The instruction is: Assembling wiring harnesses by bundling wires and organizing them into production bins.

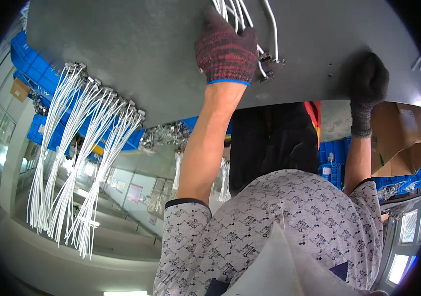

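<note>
White cables [275, 29] lie on the dark counter [121, 49] under and just right of the gloved left hand [227, 53], their dark connectors [268, 76] beside its thumb side; the hand is in contact with the cables, though whether its fingers are clamped on them cannot be told. The gloved right hand [370, 81], well apart from the left, is curled at the counter's near edge, its contents not determinable. Further bundles of white cables [58, 113] hang over the edge well left of the left hand, and a brown carton [398, 128] stands below the right hand.
</note>
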A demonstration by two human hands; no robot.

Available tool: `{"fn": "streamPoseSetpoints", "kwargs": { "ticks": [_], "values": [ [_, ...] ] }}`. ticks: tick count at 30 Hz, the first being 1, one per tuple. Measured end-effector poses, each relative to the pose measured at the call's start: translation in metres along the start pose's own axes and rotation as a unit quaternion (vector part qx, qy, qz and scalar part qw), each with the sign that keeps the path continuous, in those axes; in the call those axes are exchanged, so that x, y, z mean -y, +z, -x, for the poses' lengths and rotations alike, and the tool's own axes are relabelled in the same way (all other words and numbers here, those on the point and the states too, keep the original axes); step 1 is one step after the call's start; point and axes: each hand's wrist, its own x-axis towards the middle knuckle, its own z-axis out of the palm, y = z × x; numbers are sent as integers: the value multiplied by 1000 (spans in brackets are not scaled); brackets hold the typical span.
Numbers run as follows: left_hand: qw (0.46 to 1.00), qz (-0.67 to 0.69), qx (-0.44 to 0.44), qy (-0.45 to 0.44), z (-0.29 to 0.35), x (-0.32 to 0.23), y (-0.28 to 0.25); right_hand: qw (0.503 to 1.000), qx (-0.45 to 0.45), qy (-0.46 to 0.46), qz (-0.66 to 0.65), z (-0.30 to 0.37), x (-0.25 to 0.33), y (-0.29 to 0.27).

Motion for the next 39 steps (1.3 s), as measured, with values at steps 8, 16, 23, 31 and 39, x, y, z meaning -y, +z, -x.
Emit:
{"fn": "streamPoseSetpoints", "kwargs": {
  "ticks": [8, 16, 23, 31, 39],
  "values": [
    [1000, 14, -5, 18, 38, -39, 1, 990, -10, -97, 102, 10, -13, -3],
    [952, 110, -196, 209, 119, -33, -14, 986, 143, -6, -86, 37, 33, -43],
    [961, 245, -79, 96, 249, 45, 34, 839, 469, -270, -59, 82, 86, -27],
    [867, 405, -186, -221, 397, 175, 194, 875, 355, -328, 4, 140, 109, -46],
    [621, 593, -328, -394, 465, 295, 355, 685, 563, -461, 26, 323, 149, 44]
  ]
}}
